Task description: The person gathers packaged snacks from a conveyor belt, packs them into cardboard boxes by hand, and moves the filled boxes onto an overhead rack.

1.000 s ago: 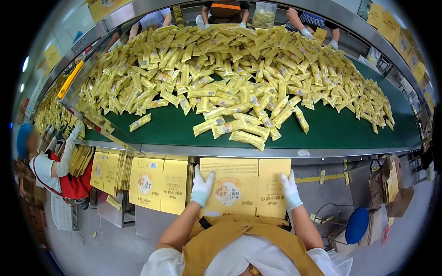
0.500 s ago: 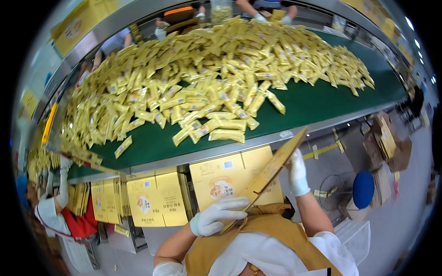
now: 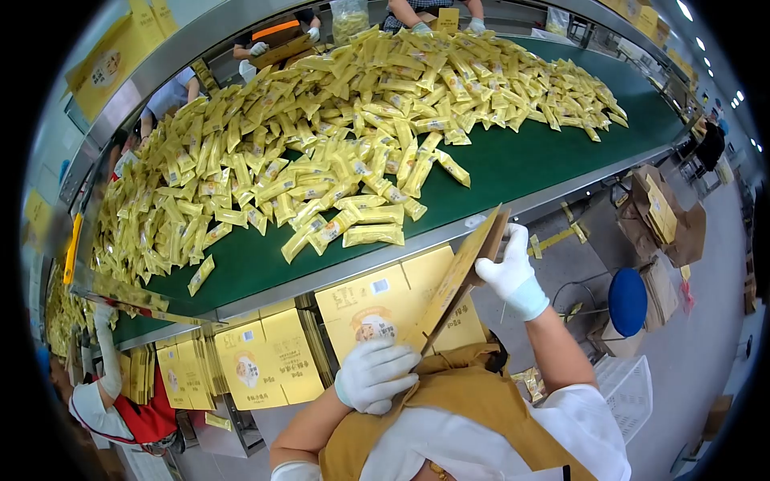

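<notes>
Yellow flattened cardboard carton, flat earlier, now tilted above matching yellow stack; white-gloved right grip clenches upper edge, white-gloved left grip apparently braces lower end, finger closure unclear. Uneven hold could crease carton.

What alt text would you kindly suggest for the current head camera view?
A gloved right hand grips a tilted yellow carton, the left hand at its near end, above flat cartons. Beyond, yellow packets heap a green belt, with workers across it.

Glossy plastic wrappers, matt yellow cardboard, smooth green belt, metal edge, cloth apron.
</notes>
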Motion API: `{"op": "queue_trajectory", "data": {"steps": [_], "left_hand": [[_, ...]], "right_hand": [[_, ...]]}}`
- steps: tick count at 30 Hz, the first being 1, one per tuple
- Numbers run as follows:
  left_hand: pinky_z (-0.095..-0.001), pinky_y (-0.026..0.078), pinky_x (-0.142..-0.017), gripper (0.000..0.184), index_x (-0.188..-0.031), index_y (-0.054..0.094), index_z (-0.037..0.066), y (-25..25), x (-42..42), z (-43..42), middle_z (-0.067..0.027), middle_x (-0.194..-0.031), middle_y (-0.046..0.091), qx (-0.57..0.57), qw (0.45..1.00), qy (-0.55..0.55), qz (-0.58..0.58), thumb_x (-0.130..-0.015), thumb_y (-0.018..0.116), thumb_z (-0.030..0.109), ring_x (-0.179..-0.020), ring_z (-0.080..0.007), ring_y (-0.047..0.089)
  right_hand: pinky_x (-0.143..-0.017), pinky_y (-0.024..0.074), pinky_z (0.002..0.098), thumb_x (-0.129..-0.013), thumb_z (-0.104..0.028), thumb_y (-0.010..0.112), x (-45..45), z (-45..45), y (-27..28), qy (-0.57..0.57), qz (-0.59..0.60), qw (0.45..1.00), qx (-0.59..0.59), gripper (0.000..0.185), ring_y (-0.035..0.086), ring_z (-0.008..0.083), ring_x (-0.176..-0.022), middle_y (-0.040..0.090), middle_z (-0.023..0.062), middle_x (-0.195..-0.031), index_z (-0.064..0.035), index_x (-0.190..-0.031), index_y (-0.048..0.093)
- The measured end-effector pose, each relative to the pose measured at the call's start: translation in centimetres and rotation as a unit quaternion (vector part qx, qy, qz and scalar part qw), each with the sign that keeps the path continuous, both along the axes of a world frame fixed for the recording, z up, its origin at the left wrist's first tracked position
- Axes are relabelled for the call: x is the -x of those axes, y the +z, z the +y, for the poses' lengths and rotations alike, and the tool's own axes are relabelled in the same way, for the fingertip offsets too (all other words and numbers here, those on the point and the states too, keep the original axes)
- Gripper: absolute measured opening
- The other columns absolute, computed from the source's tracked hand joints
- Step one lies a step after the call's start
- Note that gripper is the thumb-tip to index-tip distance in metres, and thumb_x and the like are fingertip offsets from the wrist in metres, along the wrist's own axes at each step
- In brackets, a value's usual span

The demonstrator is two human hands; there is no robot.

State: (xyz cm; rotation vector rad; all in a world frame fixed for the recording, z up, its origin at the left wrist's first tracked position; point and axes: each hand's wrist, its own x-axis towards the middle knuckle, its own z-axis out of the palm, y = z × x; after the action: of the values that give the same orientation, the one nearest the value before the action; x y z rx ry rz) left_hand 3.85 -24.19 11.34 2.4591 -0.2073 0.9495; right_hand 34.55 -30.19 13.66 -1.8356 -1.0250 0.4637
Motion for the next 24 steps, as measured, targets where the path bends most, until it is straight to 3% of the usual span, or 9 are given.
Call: {"op": "queue_trajectory", "data": {"steps": [3, 8, 9, 12, 16, 17, 20, 21, 24], "left_hand": [[-0.0498, 0.056, -0.082, 0.048, -0.091, 0.070, 0.003, 0.9, -0.9, -0.3, -0.0213, -0.103, 0.070, -0.012, 0.998, 0.010, -0.059, -0.103, 0.034, 0.033, -0.092, -0.0383, 0.070], [-0.0421, 0.056, -0.077, 0.021, -0.066, 0.058, 0.008, 2.7, 0.1, 0.7, -0.0139, -0.077, 0.063, -0.084, 0.994, 0.039, -0.052, -0.079, 0.056, 0.024, -0.079, -0.0305, 0.067], [-0.0402, 0.056, -0.073, 0.023, -0.059, 0.053, 0.009, 3.2, 0.6, 1.1, -0.0114, -0.067, 0.059, -0.103, 0.993, 0.042, -0.039, -0.076, 0.058, 0.023, -0.070, -0.0294, 0.065], [-0.0361, 0.038, -0.053, 0.025, -0.052, 0.043, 0.014, 4.9, 0.7, 3.1, -0.0027, -0.054, 0.038, -0.133, 0.979, 0.131, 0.081, -0.062, 0.065, 0.020, -0.049, -0.0229, 0.040], [-0.0382, 0.037, -0.055, 0.035, -0.052, 0.054, 0.013, 3.5, -2.1, 4.1, -0.0058, -0.054, 0.048, -0.090, 0.969, 0.098, 0.209, -0.080, 0.071, 0.027, -0.050, -0.0260, 0.049], [-0.0399, 0.045, -0.067, 0.032, -0.061, 0.061, 0.011, 3.7, -2.6, 3.9, -0.0075, -0.065, 0.060, -0.097, 0.891, 0.093, 0.435, -0.085, 0.070, 0.031, -0.060, -0.0267, 0.056], [-0.0413, 0.048, -0.089, 0.024, -0.073, 0.065, 0.011, 1.9, -2.7, 4.8, -0.0082, -0.086, 0.067, -0.105, 0.935, 0.086, 0.327, -0.085, 0.069, 0.032, -0.083, -0.0255, 0.063], [-0.0423, 0.041, -0.106, 0.023, -0.096, 0.069, 0.011, 3.0, -3.0, 4.5, -0.0086, -0.105, 0.065, -0.193, 0.949, 0.135, 0.211, -0.085, 0.069, 0.031, -0.107, -0.0263, 0.060], [-0.0396, 0.046, -0.098, 0.044, -0.120, 0.067, 0.011, 4.9, -3.1, 2.4, -0.0099, -0.109, 0.062, -0.211, 0.878, 0.423, 0.079, -0.079, 0.075, 0.026, -0.106, -0.0267, 0.058]], "right_hand": [[-0.092, 0.0497, 0.0375, -0.079, -0.010, 0.066, -1.2, 0.8, 1.4, 0.065, 0.069, 0.996, 0.000, 0.047, 0.061, 0.0285, -0.106, 0.062, 0.0202, -0.113, 0.0040, -0.119, 0.046], [-0.083, 0.0538, 0.0441, -0.078, -0.013, 0.060, 0.2, 0.5, 4.8, 0.169, -0.062, 0.983, 0.027, 0.036, 0.065, 0.0424, -0.091, 0.065, 0.0237, -0.097, -0.0007, -0.111, 0.054], [-0.078, 0.0539, 0.0496, -0.077, -0.014, 0.059, 1.0, 0.0, 7.4, 0.212, -0.174, 0.949, 0.156, 0.028, 0.062, 0.0474, -0.085, 0.064, 0.0241, -0.092, -0.0028, -0.102, 0.054], [-0.073, 0.0552, 0.0476, -0.078, -0.018, 0.061, 3.5, 0.2, 6.7, 0.388, -0.306, 0.856, 0.151, 0.023, 0.066, 0.0415, -0.081, 0.065, 0.0206, -0.090, -0.0039, -0.095, 0.054], [-0.065, 0.0548, 0.0460, -0.082, -0.039, 0.067, 5.7, 2.7, 4.7, 0.462, -0.358, 0.790, 0.182, 0.038, 0.066, 0.0381, -0.074, 0.064, 0.0167, -0.085, -0.0036, -0.092, 0.057], [-0.067, 0.0549, 0.0462, -0.082, -0.045, 0.068, 5.9, 3.1, 4.8, 0.491, -0.349, 0.776, 0.186, 0.044, 0.066, 0.0385, -0.075, 0.064, 0.0175, -0.086, -0.0031, -0.093, 0.058], [-0.081, 0.0541, 0.0443, -0.074, -0.063, 0.076, 5.1, 3.7, 5.7, 0.588, -0.275, 0.741, 0.174, 0.076, 0.065, 0.0376, -0.092, 0.063, 0.0225, -0.100, 0.0021, -0.109, 0.061], [-0.083, 0.0535, 0.0434, -0.072, -0.063, 0.078, 4.0, 3.9, 5.7, 0.622, -0.234, 0.732, 0.148, 0.080, 0.065, 0.0368, -0.096, 0.062, 0.0231, -0.104, 0.0032, -0.113, 0.061], [-0.095, 0.0504, 0.0417, -0.068, -0.052, 0.087, 2.1, 3.1, 5.8, 0.590, -0.091, 0.792, 0.127, 0.095, 0.061, 0.0362, -0.108, 0.058, 0.0253, -0.116, 0.0093, -0.132, 0.052]]}}
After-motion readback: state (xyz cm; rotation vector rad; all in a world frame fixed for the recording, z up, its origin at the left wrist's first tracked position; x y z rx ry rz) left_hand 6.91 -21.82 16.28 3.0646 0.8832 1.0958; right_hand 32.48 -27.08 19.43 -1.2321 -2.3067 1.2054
